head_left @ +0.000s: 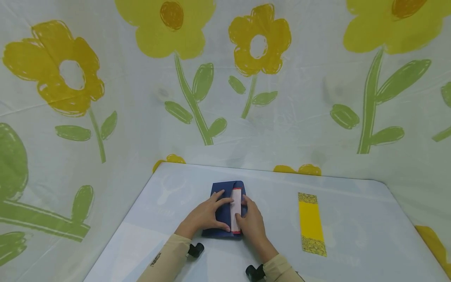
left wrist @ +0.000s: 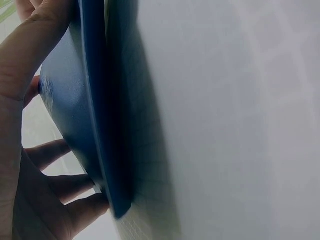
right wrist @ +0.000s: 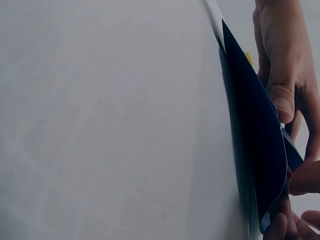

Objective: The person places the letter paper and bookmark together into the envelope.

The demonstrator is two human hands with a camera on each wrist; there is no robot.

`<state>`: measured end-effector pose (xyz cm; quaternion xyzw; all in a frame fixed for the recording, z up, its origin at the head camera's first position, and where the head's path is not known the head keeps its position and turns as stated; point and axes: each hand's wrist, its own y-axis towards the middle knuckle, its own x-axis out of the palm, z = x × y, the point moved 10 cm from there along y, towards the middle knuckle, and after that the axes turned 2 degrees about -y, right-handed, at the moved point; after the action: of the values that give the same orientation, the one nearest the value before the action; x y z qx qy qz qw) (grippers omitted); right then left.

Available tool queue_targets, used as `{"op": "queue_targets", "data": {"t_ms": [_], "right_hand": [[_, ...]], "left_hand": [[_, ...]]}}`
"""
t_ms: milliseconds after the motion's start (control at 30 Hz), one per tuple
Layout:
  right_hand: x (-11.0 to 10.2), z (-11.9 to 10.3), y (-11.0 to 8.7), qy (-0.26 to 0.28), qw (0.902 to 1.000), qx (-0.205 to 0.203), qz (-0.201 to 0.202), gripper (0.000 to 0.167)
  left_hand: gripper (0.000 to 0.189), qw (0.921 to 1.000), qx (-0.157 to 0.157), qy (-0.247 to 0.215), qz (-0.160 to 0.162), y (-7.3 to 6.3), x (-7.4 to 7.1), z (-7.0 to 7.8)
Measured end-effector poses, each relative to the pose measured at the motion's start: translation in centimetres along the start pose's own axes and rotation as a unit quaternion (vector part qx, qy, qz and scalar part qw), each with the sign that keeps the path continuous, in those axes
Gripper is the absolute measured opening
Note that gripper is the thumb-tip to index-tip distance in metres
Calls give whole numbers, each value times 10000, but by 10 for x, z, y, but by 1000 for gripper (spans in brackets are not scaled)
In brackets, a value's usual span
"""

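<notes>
A dark blue paper envelope (head_left: pixel 222 214) lies on the table, its flap opened toward the right. Partly inside its mouth is a pale pinkish-white paper slip (head_left: pixel 235 205) with red ends. My left hand (head_left: pixel 201 215) spreads over the envelope; its thumb touches near the lower end of the mouth and a fingertip touches the slip. My right hand (head_left: pixel 254 224) pinches the slip at its right edge, thumb on top and fingers by the flap. In the left wrist view the blue envelope (left wrist: pixel 75 110) is seen edge-on, its near edge raised off the table.
A yellow strip (head_left: pixel 311 221) with glittery gold ends lies to the right of my right hand. The white table (head_left: pixel 356 219) has rounded back corners. Behind it hangs a white curtain (head_left: pixel 299 129) printed with yellow flowers. Black wrist cameras (head_left: pixel 195 250) sit below my hands.
</notes>
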<state>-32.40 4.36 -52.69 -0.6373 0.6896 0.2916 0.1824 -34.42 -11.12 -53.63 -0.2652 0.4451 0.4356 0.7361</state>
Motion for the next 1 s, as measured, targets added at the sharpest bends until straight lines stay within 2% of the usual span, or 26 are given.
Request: {"op": "queue_targets", "data": {"t_ms": [467,700,1000], "right_hand": [[4,-7,-2,1,10000,-19,70,69],[5,-9,-2,98,9999,-68,-7,73],[12,-8,-1,25,9998,-187,-62,73]], "left_hand": [[94,10000,19,-82,-25,-1,-3,5],[93,10000,-46,36,19,-2,-6,2],[94,9999,-46,-145,-22,-1,-4,4]]}}
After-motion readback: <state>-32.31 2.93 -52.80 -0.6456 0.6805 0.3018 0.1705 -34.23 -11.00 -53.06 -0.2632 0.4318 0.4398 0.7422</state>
